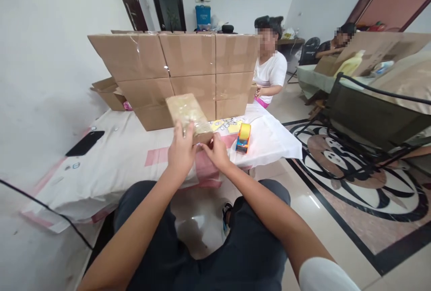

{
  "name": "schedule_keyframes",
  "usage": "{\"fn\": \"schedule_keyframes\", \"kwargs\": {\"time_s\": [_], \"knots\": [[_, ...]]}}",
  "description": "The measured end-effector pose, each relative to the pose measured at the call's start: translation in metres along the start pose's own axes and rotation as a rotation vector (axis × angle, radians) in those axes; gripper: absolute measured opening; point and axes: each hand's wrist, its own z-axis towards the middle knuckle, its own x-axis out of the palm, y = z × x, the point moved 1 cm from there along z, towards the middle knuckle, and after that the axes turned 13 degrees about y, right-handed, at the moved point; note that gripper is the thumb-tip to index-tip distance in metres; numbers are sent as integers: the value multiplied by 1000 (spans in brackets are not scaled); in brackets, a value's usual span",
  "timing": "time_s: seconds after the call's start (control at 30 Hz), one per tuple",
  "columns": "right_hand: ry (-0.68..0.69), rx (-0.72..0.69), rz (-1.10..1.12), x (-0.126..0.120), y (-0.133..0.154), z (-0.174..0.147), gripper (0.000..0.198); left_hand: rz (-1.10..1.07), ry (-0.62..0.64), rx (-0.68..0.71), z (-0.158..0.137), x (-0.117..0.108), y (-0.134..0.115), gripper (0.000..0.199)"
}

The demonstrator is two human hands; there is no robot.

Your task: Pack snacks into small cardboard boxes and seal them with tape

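A small cardboard box (187, 110), its top covered with shiny tape, is tilted over the near side of the cloth-covered table. My left hand (181, 148) grips its near left part, fingers lying over the taped top. At the near right corner my right hand (217, 151) pinches the box's edge; part of its fingertips is hidden. To the right of that hand stands an orange and blue tape dispenser (243, 143) with a yellow roll. Behind the held box rises a stack of cardboard boxes (191, 59).
A black phone (85, 143) lies at the table's left. An open carton (109, 94) stands beside the stack. One person in a white shirt (272, 73) is behind the table; another person sits at the far right table. A dark folding chair (367, 118) stands right.
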Motion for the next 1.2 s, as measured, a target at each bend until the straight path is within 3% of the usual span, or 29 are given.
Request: {"fn": "schedule_keyframes", "kwargs": {"time_s": [0.1, 0.17, 0.27, 0.33, 0.4, 0.53, 0.63, 0.77, 0.87, 0.93, 0.97, 1.07, 1.13, 1.2], "knots": [[-302, 13, 18, -64, -9, 4, 29, 13, -20, 171, 46, -12, -56, 73], [-501, 18, 19, -113, -25, 0, 27, -13, -28, 311, 81, -8, -105, 73], [-728, 115, 2, -173, -65, -14, 30, -30, -11, 484, 130, 22, -177, 73], [-818, 274, 11, -195, -97, -23, 29, -47, 102, 527, 155, 55, -215, 71], [-819, 417, 26, -201, -126, -28, 27, -88, 281, 497, 173, 90, -239, 66], [-757, 506, 33, -188, -161, -17, 33, -117, 391, 342, 205, 143, -256, 62], [-746, 529, 3, -173, -170, -2, 43, -170, 402, 260, 238, 158, -261, 69], [-743, 567, -64, -163, -177, 11, 54, -327, 398, 239, 284, 154, -262, 79], [-737, 565, -98, -163, -180, 14, 56, -465, 316, 318, 292, 138, -229, 71], [-720, 537, -99, -166, -174, 16, 56, -524, 239, 397, 275, 124, -176, 43], [-705, 513, -95, -167, -168, 17, 54, -539, 210, 419, 261, 116, -141, 30], [-623, 382, -102, -166, -138, 26, 34, -538, 112, 372, 206, 88, -12, 15], [-581, 164, -229, -155, -110, 37, 25, -521, 27, 250, 171, 69, 78, 12], [-483, 34, -295, -127, -81, 50, 20, -521, -92, 79, 145, 53, 164, 13]]}}
